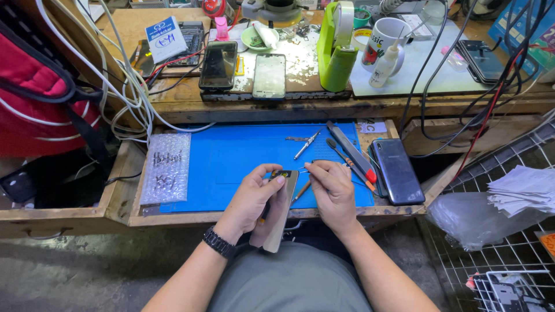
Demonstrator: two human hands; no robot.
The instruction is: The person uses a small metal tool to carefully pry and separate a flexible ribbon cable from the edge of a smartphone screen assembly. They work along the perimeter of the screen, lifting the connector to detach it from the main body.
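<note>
My left hand point(253, 195) grips a silver phone body point(279, 216), held on edge and tilted over the front of the blue work mat point(231, 159). The thumb rests near the phone's top end, where a small dark and yellow part shows. My right hand point(332, 188) pinches a thin metal tool point(303, 169) whose tip points at that top end. A black watch sits on my left wrist point(219, 242).
Tweezers point(306, 144), a dark flat tool point(347, 144) and a red-tipped screwdriver lie on the mat. A dark phone point(397, 169) lies at its right edge, bubble wrap point(167, 167) at its left. Phones, a green tape dispenser point(337, 49), a mug and cables crowd the upper bench.
</note>
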